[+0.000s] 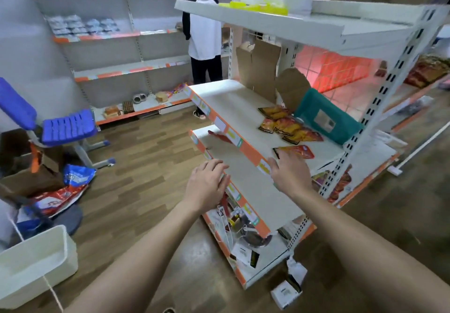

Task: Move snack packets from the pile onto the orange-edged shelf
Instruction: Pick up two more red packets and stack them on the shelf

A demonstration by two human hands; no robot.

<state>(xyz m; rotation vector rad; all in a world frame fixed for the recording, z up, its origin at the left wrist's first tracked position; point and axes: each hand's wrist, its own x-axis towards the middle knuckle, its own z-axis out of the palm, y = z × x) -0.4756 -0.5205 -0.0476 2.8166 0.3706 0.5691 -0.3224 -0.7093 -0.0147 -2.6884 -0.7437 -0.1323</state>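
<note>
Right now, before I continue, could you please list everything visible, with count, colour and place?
shelf: one, white with orange edge, centre right
pile: several packets, orange-red, on the shelf beside the box
loose packet: one, red, near the shelf's front
box: one, teal, open, back of the shelf
chair: one, blue, left
bin: one, white, floor, lower left
person: one, white top, at the far shelves
left hand: open, at the lower shelf's edge
right hand: open, over the shelf's orange edge, fingertips at the loose packet
</note>
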